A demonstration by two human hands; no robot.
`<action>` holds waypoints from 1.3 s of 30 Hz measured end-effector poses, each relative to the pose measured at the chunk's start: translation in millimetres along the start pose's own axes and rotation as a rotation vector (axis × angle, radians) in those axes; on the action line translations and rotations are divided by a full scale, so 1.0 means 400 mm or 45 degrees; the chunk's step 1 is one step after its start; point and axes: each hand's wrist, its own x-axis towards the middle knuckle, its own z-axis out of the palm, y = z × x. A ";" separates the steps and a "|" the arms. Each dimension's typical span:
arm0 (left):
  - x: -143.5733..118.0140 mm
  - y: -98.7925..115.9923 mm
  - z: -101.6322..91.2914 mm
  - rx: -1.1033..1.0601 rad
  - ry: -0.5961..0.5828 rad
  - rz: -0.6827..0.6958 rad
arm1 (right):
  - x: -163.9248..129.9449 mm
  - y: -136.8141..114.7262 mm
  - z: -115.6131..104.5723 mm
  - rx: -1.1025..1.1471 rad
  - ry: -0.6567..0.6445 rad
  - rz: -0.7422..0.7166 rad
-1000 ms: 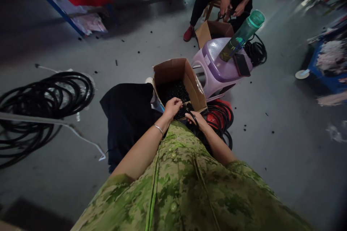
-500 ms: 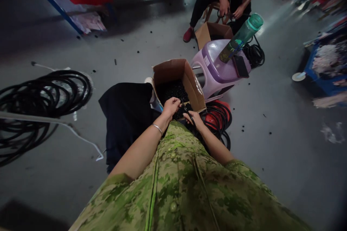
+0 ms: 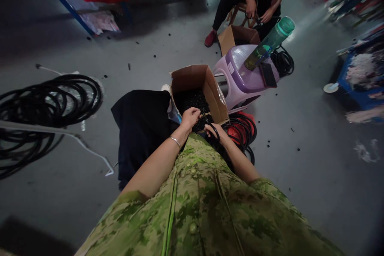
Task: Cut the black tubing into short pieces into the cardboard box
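My left hand (image 3: 191, 118) is closed in a pinch over the near edge of an open cardboard box (image 3: 221, 106). What its fingertips hold is dark and too small to make out. In my right hand (image 3: 216, 133) is a pair of black-handled scissors (image 3: 213, 126), its blades pointing toward the left fingertips. Many small black pieces (image 3: 193, 100) lie inside the box beneath both hands. Beside my right forearm, coils of black tubing (image 3: 244, 128) rest on and around something red (image 3: 250, 122).
A purple stool (image 3: 237, 72) carries a green bottle (image 3: 270, 44) and a dark phone (image 3: 268, 75). Behind it a seated person (image 3: 229, 4) works over another cardboard box (image 3: 226, 40). Black tubing coils (image 3: 51, 104) lie on the left floor. At right stands a blue bin (image 3: 345, 84).
The scissor handles in my right hand have spread apart, with a loop now standing out more. My left hand stays almost in place. The view has shifted slightly.
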 end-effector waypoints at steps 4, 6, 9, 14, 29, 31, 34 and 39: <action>0.001 -0.002 -0.001 0.062 0.007 0.044 | 0.006 -0.003 0.002 -0.038 0.025 -0.004; 0.002 -0.004 -0.003 0.108 0.013 0.069 | 0.011 0.002 0.002 -0.099 0.026 -0.017; 0.008 -0.010 -0.005 0.157 0.010 0.099 | 0.016 0.011 0.004 -0.154 0.035 -0.035; 0.015 -0.017 -0.003 0.137 0.017 0.049 | 0.016 0.026 0.018 -0.233 0.118 -0.060; -0.004 0.009 0.003 -0.078 0.089 -0.159 | 0.056 0.084 0.044 -0.578 0.392 -0.220; -0.008 0.009 0.004 -0.120 0.058 -0.199 | 0.060 0.087 0.044 -0.575 0.414 -0.217; -0.011 0.007 0.006 -0.114 0.058 -0.159 | 0.063 0.087 0.043 -0.586 0.436 -0.221; -0.004 0.002 0.007 -0.103 0.177 -0.062 | 0.067 0.072 0.043 -0.589 0.431 -0.240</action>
